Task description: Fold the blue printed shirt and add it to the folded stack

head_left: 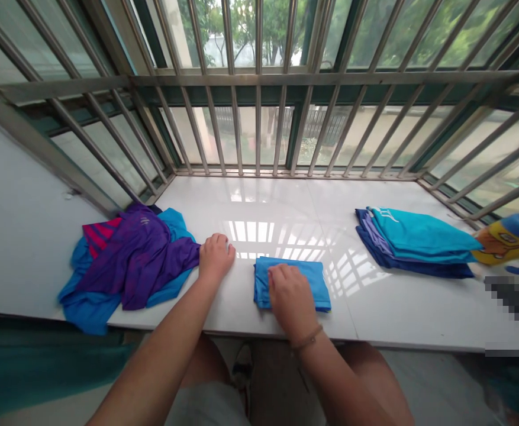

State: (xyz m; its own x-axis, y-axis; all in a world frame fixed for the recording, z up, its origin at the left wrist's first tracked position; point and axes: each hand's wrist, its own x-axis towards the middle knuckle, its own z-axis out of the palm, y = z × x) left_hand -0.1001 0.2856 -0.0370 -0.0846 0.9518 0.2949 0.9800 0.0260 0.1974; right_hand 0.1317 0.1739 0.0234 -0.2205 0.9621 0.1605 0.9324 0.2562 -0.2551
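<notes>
A loose heap of clothes lies at the left of the white sill, with a purple garment point(146, 254) on top of blue and pink-striped cloth. My left hand point(216, 255) is closed at the right end of the purple garment, on a drawn-out part of it. A folded light blue garment point(316, 284) lies flat near the sill's front edge. Resting on its left half is my right hand point(289, 296), fingers curled together; whether they pinch any cloth is hidden.
To the right sits a stack of folded garments point(423, 236), teal on top. Beside it stands a yellow and blue cartoon-patterned object point(508, 239). Metal window bars point(259, 124) enclose the white sill point(277, 198) at the back and sides.
</notes>
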